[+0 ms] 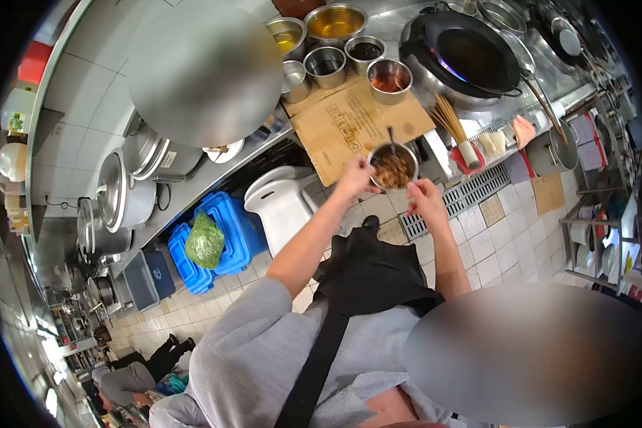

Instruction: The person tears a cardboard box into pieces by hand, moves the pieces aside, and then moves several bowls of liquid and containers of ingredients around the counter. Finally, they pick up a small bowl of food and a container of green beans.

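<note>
Head view. The left hand (357,178) is closed on the near-left rim of a small steel bowl (393,169). The bowl is carried in the air at the front edge of the bench (406,28), just off the near corner of a cardboard sheet (349,118). It holds brown shredded food, and a spoon (391,137) stands in it with the handle pointing away from the person. The right hand (424,196) sits at the bowl's near-right side with its fingers curled. Whether it grips the rim cannot be told.

Further back on the bench stand several sauce bowls (326,65). A wok (464,53) sits over a lit blue flame at the far right, with a bamboo brush (453,125) beside it. Below the bowl lie floor tiles and a drain grate (471,192). A second person (128,381) crouches at the lower left, well apart.

Risks, as judged:
- The bowl has no support under it, so a slack one-sided grip would tip the food onto the floor.
- The loose spoon could lever out if the bowl tilts.
- The cardboard and the brush lie near the open flame and could scorch
</note>
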`<state>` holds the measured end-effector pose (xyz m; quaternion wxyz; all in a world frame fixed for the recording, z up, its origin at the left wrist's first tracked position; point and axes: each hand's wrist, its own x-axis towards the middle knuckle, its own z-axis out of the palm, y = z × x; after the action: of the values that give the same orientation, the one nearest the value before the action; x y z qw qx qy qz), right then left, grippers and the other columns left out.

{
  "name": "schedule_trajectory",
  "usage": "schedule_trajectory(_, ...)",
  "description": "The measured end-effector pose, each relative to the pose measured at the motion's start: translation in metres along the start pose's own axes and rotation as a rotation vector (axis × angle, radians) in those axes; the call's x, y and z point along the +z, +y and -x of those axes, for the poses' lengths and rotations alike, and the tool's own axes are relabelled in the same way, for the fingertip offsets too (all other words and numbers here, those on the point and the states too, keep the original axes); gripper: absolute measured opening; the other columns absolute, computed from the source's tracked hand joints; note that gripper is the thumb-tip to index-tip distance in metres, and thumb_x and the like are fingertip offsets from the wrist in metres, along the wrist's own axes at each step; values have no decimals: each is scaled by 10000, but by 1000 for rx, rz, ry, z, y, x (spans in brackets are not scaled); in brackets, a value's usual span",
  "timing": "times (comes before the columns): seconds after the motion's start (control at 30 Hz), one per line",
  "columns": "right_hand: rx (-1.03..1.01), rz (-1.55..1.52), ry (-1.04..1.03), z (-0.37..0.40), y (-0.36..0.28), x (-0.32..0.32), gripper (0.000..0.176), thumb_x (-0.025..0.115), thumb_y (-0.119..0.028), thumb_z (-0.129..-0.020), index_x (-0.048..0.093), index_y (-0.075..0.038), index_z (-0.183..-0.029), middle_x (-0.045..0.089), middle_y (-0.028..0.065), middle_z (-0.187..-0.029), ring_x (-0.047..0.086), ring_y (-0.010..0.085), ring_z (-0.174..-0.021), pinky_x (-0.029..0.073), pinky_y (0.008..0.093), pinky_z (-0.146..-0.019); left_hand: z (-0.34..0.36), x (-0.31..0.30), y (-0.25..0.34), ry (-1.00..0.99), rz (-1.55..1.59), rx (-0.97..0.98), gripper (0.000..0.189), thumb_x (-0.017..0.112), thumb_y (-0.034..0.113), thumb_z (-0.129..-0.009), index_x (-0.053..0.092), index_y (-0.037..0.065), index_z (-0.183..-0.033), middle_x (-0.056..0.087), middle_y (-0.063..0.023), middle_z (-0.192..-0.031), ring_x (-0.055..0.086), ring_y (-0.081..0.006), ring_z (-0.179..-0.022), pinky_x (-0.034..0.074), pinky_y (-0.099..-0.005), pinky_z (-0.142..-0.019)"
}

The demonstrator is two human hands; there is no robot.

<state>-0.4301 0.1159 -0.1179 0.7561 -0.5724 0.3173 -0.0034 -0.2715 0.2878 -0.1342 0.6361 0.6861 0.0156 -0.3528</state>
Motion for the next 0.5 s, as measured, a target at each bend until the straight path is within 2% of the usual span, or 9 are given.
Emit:
schedule_trajectory(0.1,-108,111,-28,-17,-21,28,253,667,-241,-1006,626,-25,-1130,641,57,-897,602,143,-552,534,315,-516,-81,-41,16,113,104,65,142,574,22,-922,447,36,-986,562,-142,-873,679,-301,-622,635,-414,-485)
schedule_trajectory(0.2,-83,264,-87,-30,19,3,246,655,-215,-999,638,15,-1085,642,69,-867,606,143,-564,497,300,-518,-161,-69,34,245,210,122,131,557,26,-943,436,38,-993,579,-164,-851,660,-297,-551,623,-408,-459)
schedule_trajectory(0.27,11,255,-77,-22,38,-19,233,646,-204,-995,652,21,-1052,643,74,-856,610,139,-578,520,299,-528,-207,-77,41,290,322,93,172,581,55,-964,421,37,-1025,592,-182,-843,660,-304,-539,621,-415,-457)
schedule_trajectory(0.37,247,211,95,6,58,-47,257,648,-220,-992,648,18,-1090,648,87,-884,625,155,-640,576,321,-583,-237,-84,38,336,386,55,265,629,102,-973,413,24,-1104,613,-186,-844,671,-308,-546,610,-405,-452)
schedule_trajectory(0.4,314,234,137,12,74,-63,292,655,-242,-993,644,17,-1129,647,92,-908,630,167,-676,598,338,-615,-243,-87,30,365,379,70,372,673,160,-973,400,17,-1181,642,-194,-883,690,-310,-577,611,-402,-496)
schedule_trajectory(0.5,382,119,229,43,96,-86,273,647,-213,-998,635,15,-1147,656,117,-926,630,181,-676,604,351,-610,-214,-99,14,295,371,37,386,675,191,-992,422,9,-1219,636,-198,-1029,745,-320,-832,635,-404,-663)
